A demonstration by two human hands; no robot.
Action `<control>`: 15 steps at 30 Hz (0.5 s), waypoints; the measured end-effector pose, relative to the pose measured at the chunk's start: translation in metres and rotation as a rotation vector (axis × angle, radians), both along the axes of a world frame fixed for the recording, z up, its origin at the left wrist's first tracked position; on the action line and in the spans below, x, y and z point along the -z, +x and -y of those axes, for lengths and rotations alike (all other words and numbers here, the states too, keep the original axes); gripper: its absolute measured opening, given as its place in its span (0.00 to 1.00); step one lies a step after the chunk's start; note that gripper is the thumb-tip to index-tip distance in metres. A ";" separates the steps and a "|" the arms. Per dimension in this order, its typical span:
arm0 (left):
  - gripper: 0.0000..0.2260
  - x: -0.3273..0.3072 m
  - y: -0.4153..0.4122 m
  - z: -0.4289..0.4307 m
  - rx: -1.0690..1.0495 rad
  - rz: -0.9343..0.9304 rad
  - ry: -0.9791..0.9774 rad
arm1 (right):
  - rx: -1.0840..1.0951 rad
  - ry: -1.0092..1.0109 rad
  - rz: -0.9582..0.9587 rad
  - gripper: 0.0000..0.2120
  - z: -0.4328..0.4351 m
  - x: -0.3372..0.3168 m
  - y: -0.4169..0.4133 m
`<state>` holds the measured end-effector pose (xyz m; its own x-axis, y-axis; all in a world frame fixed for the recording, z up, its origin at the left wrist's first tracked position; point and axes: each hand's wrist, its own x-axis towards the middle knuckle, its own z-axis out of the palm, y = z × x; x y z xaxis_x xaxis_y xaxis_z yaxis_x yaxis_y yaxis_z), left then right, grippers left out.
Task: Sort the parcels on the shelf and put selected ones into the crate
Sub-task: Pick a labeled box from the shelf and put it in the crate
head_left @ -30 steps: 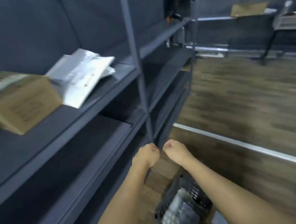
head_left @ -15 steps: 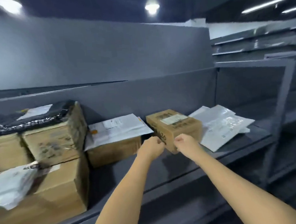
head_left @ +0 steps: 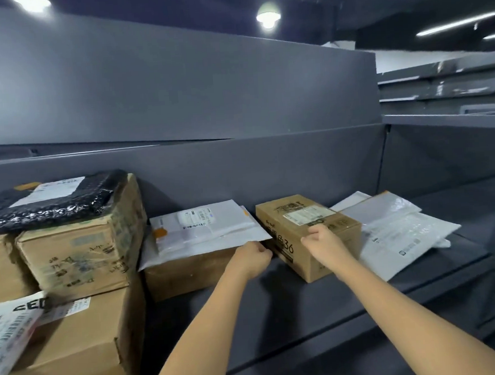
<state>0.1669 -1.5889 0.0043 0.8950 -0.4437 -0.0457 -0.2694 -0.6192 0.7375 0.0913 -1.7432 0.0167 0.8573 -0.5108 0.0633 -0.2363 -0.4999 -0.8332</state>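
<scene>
stage: early pick | box point(head_left: 307, 227) on shelf point(head_left: 278, 317), not yet lifted | right hand point(head_left: 323, 240) curled over box's near top edge; left hand point(head_left: 252, 258) curled just left of box, grip unclear | mailers point(head_left: 395, 229) either side of box unsorted; crate out of view

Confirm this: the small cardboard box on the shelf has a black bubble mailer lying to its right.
Wrong. The head view shows white poly mailers right of the small cardboard box on the shelf; the black bubble mailer lies atop cartons at far left.
</scene>
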 end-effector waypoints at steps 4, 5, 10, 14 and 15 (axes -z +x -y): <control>0.10 0.002 0.000 0.031 0.019 -0.066 -0.016 | 0.043 -0.079 0.062 0.19 0.026 -0.001 0.016; 0.11 0.001 0.001 0.039 0.026 -0.086 -0.017 | 0.072 -0.101 0.068 0.20 0.035 -0.002 0.022; 0.26 -0.002 0.014 0.075 -0.043 -0.214 -0.098 | 0.348 -0.067 0.047 0.38 0.079 -0.007 0.038; 0.28 0.003 0.017 0.099 -0.088 -0.330 -0.251 | 0.405 0.305 0.099 0.41 0.103 0.011 0.037; 0.29 0.007 0.015 0.106 -0.103 -0.382 -0.309 | 0.387 0.350 0.119 0.39 0.107 0.020 0.038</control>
<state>0.1818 -1.6949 -0.0023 0.8798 -0.3984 -0.2591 0.1067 -0.3657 0.9246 0.1294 -1.8502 -0.0036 0.5994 -0.7962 -0.0826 -0.2420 -0.0819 -0.9668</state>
